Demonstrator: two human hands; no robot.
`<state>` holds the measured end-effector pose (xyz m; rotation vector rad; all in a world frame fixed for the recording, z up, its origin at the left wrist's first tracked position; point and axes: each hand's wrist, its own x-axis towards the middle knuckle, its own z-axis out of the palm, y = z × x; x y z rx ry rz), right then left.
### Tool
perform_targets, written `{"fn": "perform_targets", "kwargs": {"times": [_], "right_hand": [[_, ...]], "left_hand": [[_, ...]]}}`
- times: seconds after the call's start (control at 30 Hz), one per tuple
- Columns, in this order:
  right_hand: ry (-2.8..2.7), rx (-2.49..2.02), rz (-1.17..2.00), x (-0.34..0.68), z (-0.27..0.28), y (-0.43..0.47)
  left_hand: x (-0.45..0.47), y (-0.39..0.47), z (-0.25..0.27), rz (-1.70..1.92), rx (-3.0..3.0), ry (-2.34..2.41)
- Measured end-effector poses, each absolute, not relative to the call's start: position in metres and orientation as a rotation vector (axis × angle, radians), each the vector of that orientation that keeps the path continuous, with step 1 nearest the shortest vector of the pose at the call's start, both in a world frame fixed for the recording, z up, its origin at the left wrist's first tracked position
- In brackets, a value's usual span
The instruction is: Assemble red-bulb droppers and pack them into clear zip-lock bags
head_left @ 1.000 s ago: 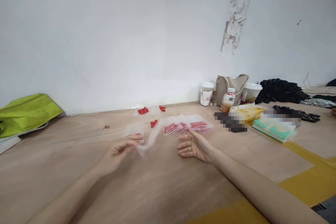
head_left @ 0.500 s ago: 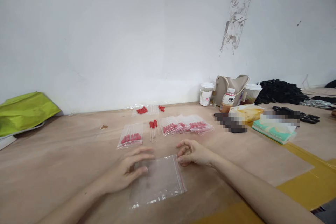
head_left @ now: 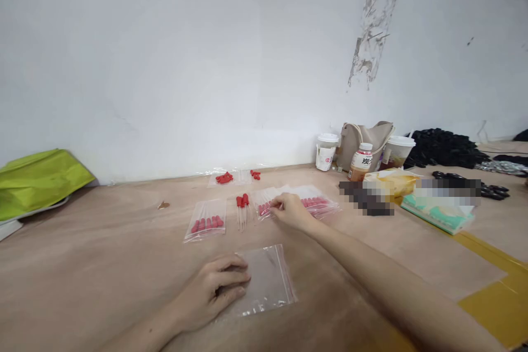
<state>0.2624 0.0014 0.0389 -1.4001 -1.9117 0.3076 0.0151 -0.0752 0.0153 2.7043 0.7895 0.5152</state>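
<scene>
My left hand (head_left: 223, 289) lies on an unfilled clear zip bag (head_left: 268, 275), fingers stretched out over its left part. Beyond it, my right hand (head_left: 290, 210) reaches over a row of zip bags (head_left: 324, 198) filled with red-bulbed droppers. Its fingers are curled in a pinch by the left bags; anything between the fingertips is hidden. Just left of that hand, a few loose droppers (head_left: 242, 202) with red bulbs and thin clear stems lie on the brown paper. Another filled zip bag (head_left: 206, 223) is farther left.
More red pieces (head_left: 225, 177) lie on clear plastic near the wall. At right are a lidded cup (head_left: 327, 151), a bottle (head_left: 361, 162), a beige bag (head_left: 350, 140), a tissue pack (head_left: 437, 214) and a black heap (head_left: 443, 148). A yellow-green bag (head_left: 45, 181) is at far left.
My right hand has left the unfilled bag's edge and moved forward to the filled bags. My left hand has come down onto the unfilled bag, slightly nearer me and to the right.
</scene>
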Motion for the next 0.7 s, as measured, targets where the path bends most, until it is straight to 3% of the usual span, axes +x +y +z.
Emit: {"fn": "perform_targets", "kwargs": {"times": [0.43,0.7], "right_hand": [[-1.743,-1.846,0.722,0.186,0.028,0.081],[-1.584,-1.706,1.011,0.2,0.043,0.072]], "left_hand": [[0.01,-0.075,0.024,0.257,2.736,0.761],[0.014,-0.072,0.023,0.22,2.774,0.789]]}}
